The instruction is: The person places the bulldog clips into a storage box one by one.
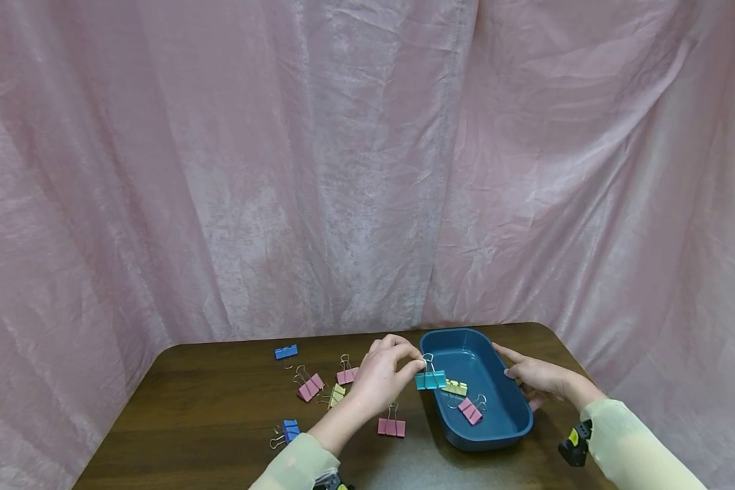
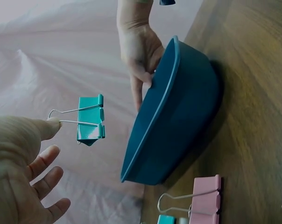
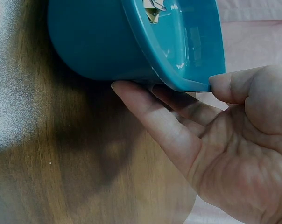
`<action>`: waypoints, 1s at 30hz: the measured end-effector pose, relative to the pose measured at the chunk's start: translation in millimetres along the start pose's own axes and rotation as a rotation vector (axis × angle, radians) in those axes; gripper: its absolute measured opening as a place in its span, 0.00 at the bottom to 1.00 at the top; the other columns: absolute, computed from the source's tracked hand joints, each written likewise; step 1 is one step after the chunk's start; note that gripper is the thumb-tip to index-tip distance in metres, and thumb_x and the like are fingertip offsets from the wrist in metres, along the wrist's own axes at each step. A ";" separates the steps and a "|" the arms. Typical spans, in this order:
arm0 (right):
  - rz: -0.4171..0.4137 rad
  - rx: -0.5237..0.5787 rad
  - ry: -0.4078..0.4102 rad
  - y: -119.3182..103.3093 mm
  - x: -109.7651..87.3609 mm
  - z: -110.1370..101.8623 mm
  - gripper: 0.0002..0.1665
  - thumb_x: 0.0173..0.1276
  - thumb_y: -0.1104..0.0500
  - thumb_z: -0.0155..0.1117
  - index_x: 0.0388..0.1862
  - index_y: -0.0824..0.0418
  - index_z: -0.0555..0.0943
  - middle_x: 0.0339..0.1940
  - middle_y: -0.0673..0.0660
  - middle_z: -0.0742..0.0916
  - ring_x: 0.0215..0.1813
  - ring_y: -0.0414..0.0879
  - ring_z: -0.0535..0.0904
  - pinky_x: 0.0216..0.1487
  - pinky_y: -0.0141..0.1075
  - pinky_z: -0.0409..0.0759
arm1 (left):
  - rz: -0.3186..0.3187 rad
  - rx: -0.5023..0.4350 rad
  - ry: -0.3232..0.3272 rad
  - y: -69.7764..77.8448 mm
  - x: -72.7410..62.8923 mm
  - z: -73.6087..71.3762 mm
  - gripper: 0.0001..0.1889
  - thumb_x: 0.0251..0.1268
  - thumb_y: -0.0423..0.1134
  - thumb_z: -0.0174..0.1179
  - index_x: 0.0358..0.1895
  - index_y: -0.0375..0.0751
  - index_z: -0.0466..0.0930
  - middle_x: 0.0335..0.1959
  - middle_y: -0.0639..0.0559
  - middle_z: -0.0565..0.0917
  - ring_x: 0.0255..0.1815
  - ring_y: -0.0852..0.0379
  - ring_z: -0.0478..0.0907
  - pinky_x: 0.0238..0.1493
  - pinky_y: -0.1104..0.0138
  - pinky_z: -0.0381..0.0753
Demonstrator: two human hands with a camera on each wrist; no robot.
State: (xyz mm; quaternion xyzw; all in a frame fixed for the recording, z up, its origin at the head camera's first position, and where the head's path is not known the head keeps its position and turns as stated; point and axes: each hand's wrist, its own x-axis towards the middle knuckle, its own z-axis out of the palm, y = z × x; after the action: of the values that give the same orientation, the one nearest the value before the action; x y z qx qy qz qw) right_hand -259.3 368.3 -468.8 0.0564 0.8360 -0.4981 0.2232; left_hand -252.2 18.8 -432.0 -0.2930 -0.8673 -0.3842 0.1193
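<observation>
My left hand (image 1: 381, 374) pinches the wire handle of a teal binder clip (image 1: 431, 380) between thumb and fingertips. In the head view the clip overlaps the left rim of a blue plastic tray (image 1: 486, 439); the left wrist view shows it in the air beside the tray. My right hand (image 1: 542, 378) grips the tray's right side, its thumb on the rim and its fingers against the outer wall, as the right wrist view shows. Inside the tray lie a yellow binder clip (image 1: 455, 387) and a pink binder clip (image 1: 470, 411).
Left of the tray, several more binder clips lie on the brown wooden table (image 1: 208, 408): a near pink one (image 1: 391, 427), another pink one (image 1: 310, 388), a yellow one (image 1: 337, 395), and a far blue one (image 1: 286, 352) among them. A pink curtain (image 1: 343, 170) hangs behind the table.
</observation>
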 end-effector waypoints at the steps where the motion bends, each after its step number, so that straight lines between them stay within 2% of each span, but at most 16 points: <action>1: 0.000 0.003 0.000 0.3 0.1 0.0 0.40 0.80 0.62 0.45 0.86 0.48 0.46 0.74 0.80 0.62 0.52 0.65 0.82 0.34 0.56 0.86 | 0.001 0.000 -0.005 1.2 0.2 1.3 0.02 0.71 0.47 0.66 0.38 0.58 0.88 0.47 0.60 0.80 0.51 0.56 0.73 0.54 0.55 0.73; 14: 0.002 0.010 -0.001 1.7 0.1 0.1 0.40 0.80 0.62 0.45 0.86 0.48 0.46 0.74 0.80 0.62 0.52 0.65 0.82 0.34 0.56 0.86 | -0.004 0.025 -0.045 9.2 2.2 16.2 0.02 0.71 0.49 0.66 0.39 0.62 0.87 0.47 0.62 0.79 0.51 0.59 0.73 0.53 0.58 0.74; 22: 0.002 0.009 0.011 1.5 0.7 -0.2 0.41 0.80 0.62 0.46 0.86 0.48 0.46 0.74 0.80 0.61 0.52 0.67 0.81 0.34 0.56 0.86 | -0.008 0.030 -0.069 11.8 3.4 23.7 0.03 0.71 0.50 0.65 0.40 0.61 0.87 0.48 0.62 0.79 0.52 0.59 0.72 0.55 0.56 0.73; 30: 0.005 0.011 0.004 1.8 0.4 -1.2 0.41 0.79 0.62 0.46 0.86 0.47 0.46 0.75 0.80 0.61 0.52 0.66 0.81 0.34 0.56 0.86 | 0.009 0.048 -0.075 13.1 3.9 31.2 0.04 0.71 0.49 0.66 0.40 0.59 0.88 0.46 0.62 0.79 0.51 0.58 0.73 0.52 0.58 0.74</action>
State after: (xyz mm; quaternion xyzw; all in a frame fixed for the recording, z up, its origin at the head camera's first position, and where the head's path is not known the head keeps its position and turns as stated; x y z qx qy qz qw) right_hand -259.4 370.2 -470.0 0.0608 0.8334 -0.5021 0.2226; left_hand -247.0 50.3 -443.6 -0.3082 -0.8789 -0.3514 0.0953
